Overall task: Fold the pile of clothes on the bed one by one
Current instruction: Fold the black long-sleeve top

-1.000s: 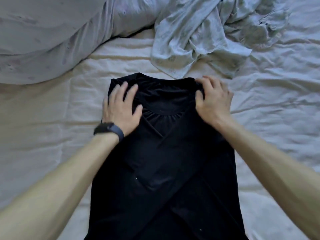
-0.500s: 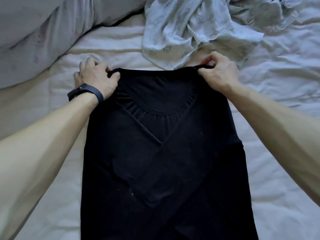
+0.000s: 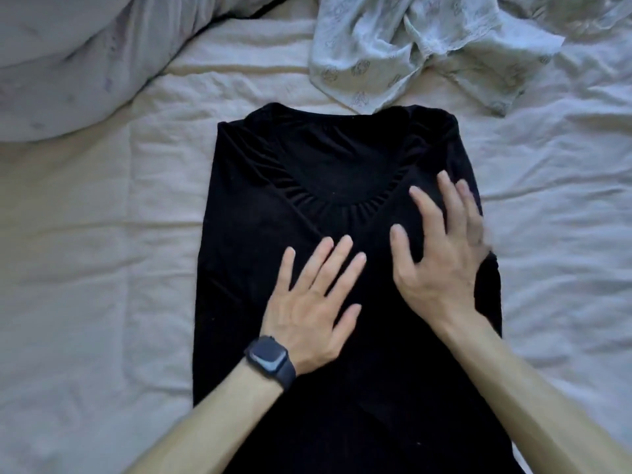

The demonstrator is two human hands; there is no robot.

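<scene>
A black top (image 3: 260,200) lies flat on the bed, neckline away from me, its sides folded inward so that they cross over the middle. My left hand (image 3: 307,309), with a dark watch on its wrist, rests flat on the cloth just below the neckline, fingers straight. My right hand (image 3: 441,248) lies beside it on the right half of the top with fingers spread; it is motion-blurred. Neither hand grips the cloth. Beyond the top's collar lies a crumpled pale patterned garment (image 3: 393,53).
The wrinkled cream sheet (image 3: 102,268) spreads to both sides of the black top. A bulky grey duvet (image 3: 68,56) is bunched at the upper left. More rumpled pale bedding lies at the upper right.
Both hands let go of the top's shoulder corners and drew back toward me onto its middle, now lying flat with fingers spread. The top sits straighter, its collar edge pulled out flat.
</scene>
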